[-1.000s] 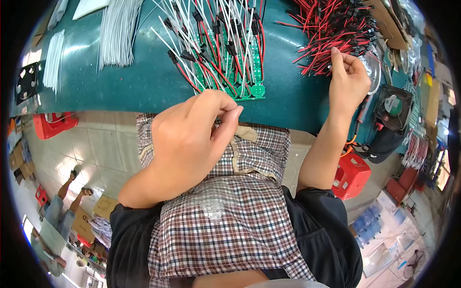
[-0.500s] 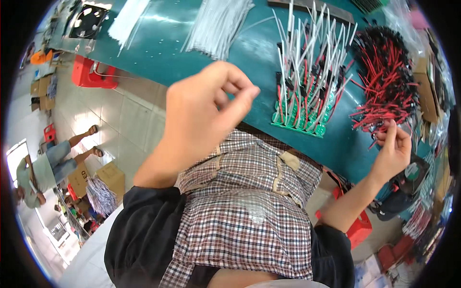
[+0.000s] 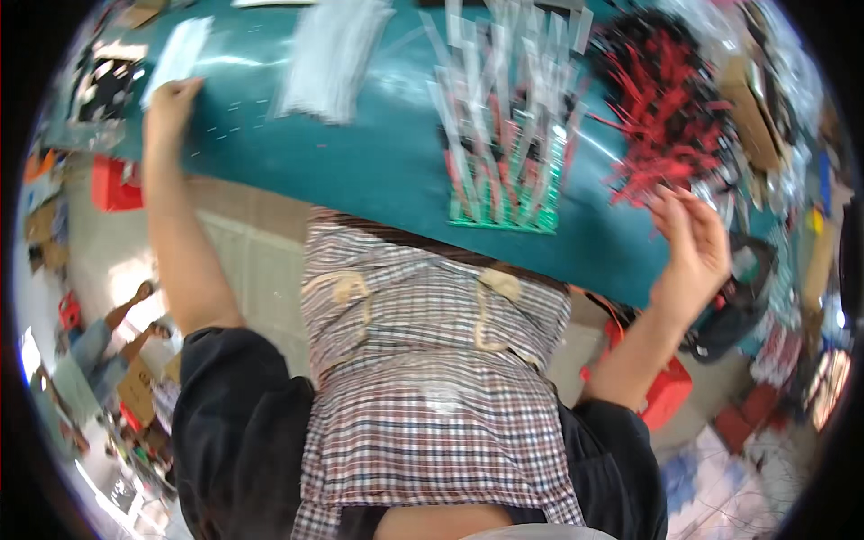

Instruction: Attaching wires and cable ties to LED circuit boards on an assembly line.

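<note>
My left hand [image 3: 171,108] reaches to the near end of the left bundle of thin white strips [image 3: 183,47]. Its fingers are pinched together, and what they hold is too blurred to make out. At the lower edge of a heap of red and black wires [image 3: 670,135], my right hand [image 3: 695,236] has thumb and fingertips closed; what lies between them cannot be seen clearly. Between the hands, green circuit boards [image 3: 504,220] lie near the table edge, with red and black wires and white strips standing up from them.
A larger bundle of white strips [image 3: 328,63] lies on the green table [image 3: 360,171]. Small white bits are scattered beside it. A black fan [image 3: 110,85] sits at the far left, a cardboard box [image 3: 754,112] at the right. Red stools [image 3: 117,184] stand below; another person is at far left.
My left hand has swung up and left from in front of my body to the left strip bundle. My right hand stays by the wire heap. The view has shifted.
</note>
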The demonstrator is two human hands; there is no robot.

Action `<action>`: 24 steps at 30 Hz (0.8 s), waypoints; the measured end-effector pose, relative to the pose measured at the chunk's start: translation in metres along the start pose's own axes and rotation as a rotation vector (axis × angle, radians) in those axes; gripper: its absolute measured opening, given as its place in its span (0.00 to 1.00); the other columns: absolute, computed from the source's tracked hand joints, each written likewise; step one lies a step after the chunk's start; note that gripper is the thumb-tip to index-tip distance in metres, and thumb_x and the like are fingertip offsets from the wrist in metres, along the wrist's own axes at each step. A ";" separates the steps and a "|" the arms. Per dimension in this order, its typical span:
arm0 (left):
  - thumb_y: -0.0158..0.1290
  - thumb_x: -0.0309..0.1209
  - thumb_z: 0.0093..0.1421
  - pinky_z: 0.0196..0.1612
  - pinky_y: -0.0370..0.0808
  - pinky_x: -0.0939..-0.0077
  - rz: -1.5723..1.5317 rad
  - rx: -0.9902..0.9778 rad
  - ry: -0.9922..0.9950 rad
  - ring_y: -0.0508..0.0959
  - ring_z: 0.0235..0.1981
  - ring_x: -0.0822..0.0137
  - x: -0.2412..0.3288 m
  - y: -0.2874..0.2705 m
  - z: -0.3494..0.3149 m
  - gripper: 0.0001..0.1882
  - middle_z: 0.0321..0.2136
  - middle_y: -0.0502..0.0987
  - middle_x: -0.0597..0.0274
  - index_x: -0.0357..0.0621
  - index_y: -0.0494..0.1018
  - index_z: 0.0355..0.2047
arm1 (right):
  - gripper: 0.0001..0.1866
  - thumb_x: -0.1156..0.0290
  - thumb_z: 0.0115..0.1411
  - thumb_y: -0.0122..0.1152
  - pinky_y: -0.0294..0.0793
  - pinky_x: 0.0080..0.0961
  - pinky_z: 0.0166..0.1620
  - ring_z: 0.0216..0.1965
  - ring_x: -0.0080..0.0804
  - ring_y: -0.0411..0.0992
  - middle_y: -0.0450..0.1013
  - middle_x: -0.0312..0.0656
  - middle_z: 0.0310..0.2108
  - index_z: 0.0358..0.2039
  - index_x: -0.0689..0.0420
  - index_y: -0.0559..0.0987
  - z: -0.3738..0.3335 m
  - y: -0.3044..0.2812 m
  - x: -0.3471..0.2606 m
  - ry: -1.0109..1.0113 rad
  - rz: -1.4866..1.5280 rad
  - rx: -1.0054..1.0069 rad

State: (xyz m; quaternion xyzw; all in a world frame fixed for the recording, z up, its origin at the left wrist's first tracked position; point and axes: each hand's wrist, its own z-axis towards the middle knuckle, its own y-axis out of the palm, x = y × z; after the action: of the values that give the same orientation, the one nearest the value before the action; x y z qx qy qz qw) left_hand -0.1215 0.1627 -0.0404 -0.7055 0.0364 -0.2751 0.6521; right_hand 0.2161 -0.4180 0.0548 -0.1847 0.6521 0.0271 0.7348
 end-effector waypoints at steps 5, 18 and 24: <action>0.57 0.48 0.62 0.40 0.74 0.69 0.165 0.013 0.071 0.82 0.35 0.63 0.023 -0.009 0.004 0.26 0.32 0.83 0.53 0.33 0.80 0.44 | 0.05 0.83 0.61 0.63 0.79 0.19 0.36 0.33 0.28 0.80 0.80 0.44 0.35 0.38 0.66 0.78 -0.019 0.006 0.033 0.157 0.116 -0.107; 0.62 0.40 0.60 0.31 0.64 0.82 -0.363 -0.315 0.197 0.68 0.26 0.80 0.187 0.019 -0.082 0.19 0.24 0.74 0.69 0.32 0.80 0.34 | 0.07 0.88 0.54 0.62 0.76 0.18 0.36 0.31 0.24 0.77 0.77 0.44 0.34 0.34 0.66 0.79 -0.057 0.020 0.034 -0.062 0.056 -0.379; 0.59 0.46 0.61 0.26 0.57 0.85 -0.287 -0.333 0.151 0.63 0.25 0.83 0.186 0.014 -0.080 0.19 0.23 0.70 0.77 0.41 0.81 0.35 | 0.08 0.88 0.51 0.64 0.75 0.16 0.34 0.30 0.22 0.75 0.77 0.42 0.31 0.32 0.65 0.80 -0.063 0.032 0.041 -0.094 0.034 -0.358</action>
State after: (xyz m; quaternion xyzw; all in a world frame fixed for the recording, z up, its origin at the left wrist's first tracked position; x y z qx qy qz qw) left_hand 0.0051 0.0121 0.0097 -0.7786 0.0293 -0.4073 0.4764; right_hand 0.1538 -0.4157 0.0020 -0.3000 0.6046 0.1640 0.7194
